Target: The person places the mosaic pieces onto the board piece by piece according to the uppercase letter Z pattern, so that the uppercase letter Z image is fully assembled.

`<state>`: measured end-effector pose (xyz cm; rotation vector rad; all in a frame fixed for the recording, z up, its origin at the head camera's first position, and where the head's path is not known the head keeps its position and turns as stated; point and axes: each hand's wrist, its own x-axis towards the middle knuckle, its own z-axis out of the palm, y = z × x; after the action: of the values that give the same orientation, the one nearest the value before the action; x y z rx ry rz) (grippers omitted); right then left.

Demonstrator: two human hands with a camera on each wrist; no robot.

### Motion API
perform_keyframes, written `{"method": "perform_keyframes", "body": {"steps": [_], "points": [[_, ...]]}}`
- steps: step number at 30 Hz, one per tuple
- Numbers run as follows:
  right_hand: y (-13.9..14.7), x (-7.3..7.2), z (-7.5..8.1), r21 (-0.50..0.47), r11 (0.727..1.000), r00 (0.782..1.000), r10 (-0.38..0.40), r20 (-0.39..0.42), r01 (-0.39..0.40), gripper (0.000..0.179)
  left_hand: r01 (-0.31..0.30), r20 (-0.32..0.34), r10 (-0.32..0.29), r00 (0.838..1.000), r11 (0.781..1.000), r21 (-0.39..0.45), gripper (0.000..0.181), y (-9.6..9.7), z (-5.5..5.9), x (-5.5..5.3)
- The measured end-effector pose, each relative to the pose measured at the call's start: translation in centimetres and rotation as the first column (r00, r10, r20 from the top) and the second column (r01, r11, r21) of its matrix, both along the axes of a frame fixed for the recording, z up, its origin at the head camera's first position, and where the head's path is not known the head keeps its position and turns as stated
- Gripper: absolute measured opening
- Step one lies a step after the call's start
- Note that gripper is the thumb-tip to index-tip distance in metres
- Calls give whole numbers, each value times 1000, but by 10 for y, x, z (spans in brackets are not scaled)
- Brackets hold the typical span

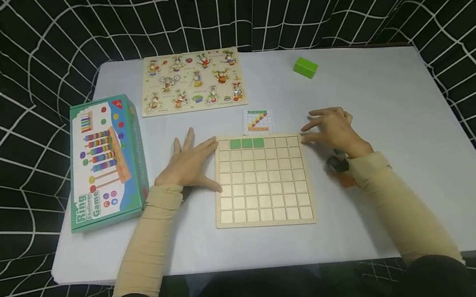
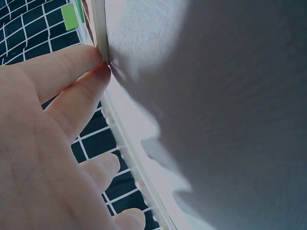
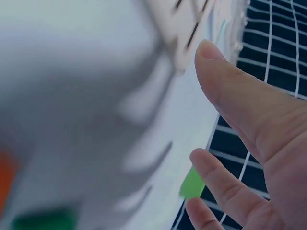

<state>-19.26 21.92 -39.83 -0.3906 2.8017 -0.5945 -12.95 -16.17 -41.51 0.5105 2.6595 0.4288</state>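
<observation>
Both hands were spread around the wooden grid board [image 1: 263, 194], which lay flat near the middle of the near edge of the tabletop [image 1: 426, 155]. Fingertips of the left hand [image 1: 188, 165] touched the board's left side, its thumb stretched lower down. The right hand [image 1: 335, 130] kept its fingers apart and slightly bent just beside the board's far right corner; contact there could not be told. Three green tiles [image 1: 247, 143] filled the second, third and fourth cells of the board's farthest row. Beneath the right wrist lay an orange piece [image 1: 347, 181], partly hidden. A teal game box [image 1: 134, 146] stretched along the tabletop's left edge. Just beyond the board sat a pattern card [image 1: 253, 117]. Farther back, a picture puzzle [image 1: 186, 91] lay by the far left corner, and a bright green block [image 1: 306, 68] rested near the far edge. Behind hung white netting [image 1: 214, 23].
</observation>
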Motion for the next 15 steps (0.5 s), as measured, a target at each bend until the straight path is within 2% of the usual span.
{"method": "perform_keyframes", "body": {"steps": [4,12,15], "points": [[24,9,0,22,1000,1000,-1,1,1,36,2,-4,-2,1000,1000,0,130,0,-1,0],[60,22,0,-3,999,999,-53,2,53,37,0,2,0,1000,1000,-1,130,-1,0,-1],[71,26,1,34,999,999,-44,23,43,39,0,6,0,1000,1000,6,130,-1,0,-1]]}}
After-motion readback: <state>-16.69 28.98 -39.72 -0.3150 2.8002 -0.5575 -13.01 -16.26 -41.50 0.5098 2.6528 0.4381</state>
